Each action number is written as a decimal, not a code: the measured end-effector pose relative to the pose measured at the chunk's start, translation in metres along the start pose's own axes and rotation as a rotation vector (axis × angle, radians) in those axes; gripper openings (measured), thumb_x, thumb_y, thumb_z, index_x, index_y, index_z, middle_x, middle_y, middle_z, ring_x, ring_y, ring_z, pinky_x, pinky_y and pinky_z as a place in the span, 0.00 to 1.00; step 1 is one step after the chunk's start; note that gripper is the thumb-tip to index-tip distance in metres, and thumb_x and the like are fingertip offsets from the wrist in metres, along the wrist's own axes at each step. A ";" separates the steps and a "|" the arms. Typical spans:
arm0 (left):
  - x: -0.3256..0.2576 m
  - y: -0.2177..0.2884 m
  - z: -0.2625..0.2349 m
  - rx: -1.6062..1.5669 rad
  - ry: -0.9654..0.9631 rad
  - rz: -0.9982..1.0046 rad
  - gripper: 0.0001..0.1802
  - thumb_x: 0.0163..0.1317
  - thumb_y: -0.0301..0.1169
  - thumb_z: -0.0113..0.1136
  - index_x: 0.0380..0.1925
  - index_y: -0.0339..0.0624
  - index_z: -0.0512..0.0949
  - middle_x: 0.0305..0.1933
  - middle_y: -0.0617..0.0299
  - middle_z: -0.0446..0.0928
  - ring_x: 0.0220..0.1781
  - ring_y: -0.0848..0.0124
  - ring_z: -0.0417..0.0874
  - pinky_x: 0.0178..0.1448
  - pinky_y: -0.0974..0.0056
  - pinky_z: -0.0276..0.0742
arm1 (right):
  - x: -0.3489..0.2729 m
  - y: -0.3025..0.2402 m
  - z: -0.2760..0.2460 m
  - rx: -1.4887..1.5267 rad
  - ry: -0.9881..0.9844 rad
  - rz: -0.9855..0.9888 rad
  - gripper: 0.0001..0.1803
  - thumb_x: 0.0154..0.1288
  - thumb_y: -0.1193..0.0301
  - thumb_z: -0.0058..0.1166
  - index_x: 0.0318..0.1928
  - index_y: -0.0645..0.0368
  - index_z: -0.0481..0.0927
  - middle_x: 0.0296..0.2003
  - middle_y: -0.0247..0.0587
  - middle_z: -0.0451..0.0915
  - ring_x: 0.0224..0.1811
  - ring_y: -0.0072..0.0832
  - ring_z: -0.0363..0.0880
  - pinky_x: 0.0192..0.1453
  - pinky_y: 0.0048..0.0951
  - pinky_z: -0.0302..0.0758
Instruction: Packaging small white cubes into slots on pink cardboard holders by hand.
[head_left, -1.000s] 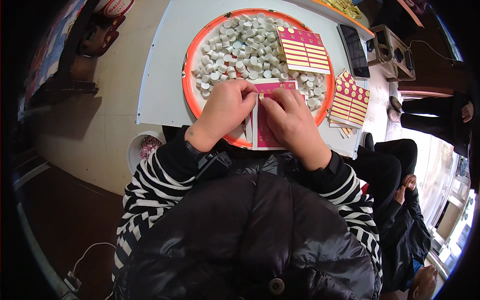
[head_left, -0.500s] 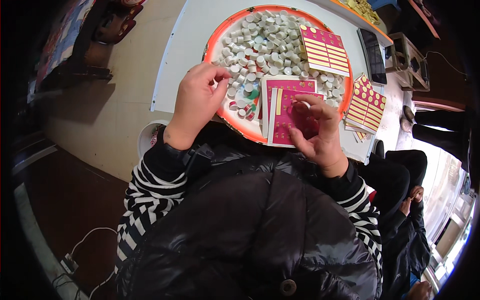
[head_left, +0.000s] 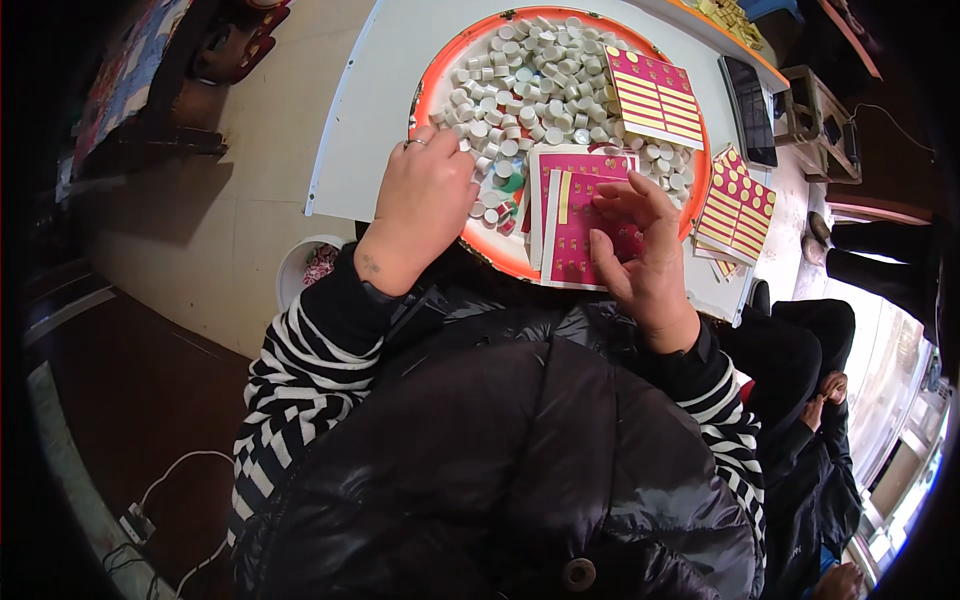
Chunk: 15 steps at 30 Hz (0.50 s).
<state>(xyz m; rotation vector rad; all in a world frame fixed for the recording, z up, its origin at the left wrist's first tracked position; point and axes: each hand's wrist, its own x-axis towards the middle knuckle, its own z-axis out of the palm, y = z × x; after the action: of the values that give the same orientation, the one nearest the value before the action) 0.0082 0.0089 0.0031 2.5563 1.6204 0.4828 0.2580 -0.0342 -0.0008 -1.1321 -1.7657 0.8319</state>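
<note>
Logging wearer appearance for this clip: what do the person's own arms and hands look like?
Both arms wear black-and-white striped sleeves under a glossy black padded jacket. The left hand is bare, with a ring on one finger and a small dark mark at the wrist. The right hand is bare, no jewellery visible.

Place: small home workshop / piecework spot, prob. a living room.
Worktop: white table w/ round orange tray of white caps.
Stock: pink sticker sheets in stacks, more at table edge.
Floor: beige tiles, small bin, cables + power strip.
Others: seated person nearby.
</note>
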 end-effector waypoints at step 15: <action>0.002 0.057 -0.020 -0.843 0.131 -0.044 0.11 0.49 0.20 0.67 0.34 0.36 0.79 0.31 0.57 0.79 0.28 0.63 0.80 0.34 0.63 0.77 | 0.022 -0.034 0.007 0.740 0.043 0.537 0.19 0.60 0.81 0.62 0.33 0.54 0.60 0.40 0.38 0.77 0.41 0.18 0.73 0.51 0.21 0.70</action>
<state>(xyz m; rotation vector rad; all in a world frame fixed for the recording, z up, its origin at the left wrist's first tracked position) 0.0524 -0.0167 0.0358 1.8733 1.1330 1.0681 0.2350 -0.0270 0.0321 -1.0854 -0.9513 1.5974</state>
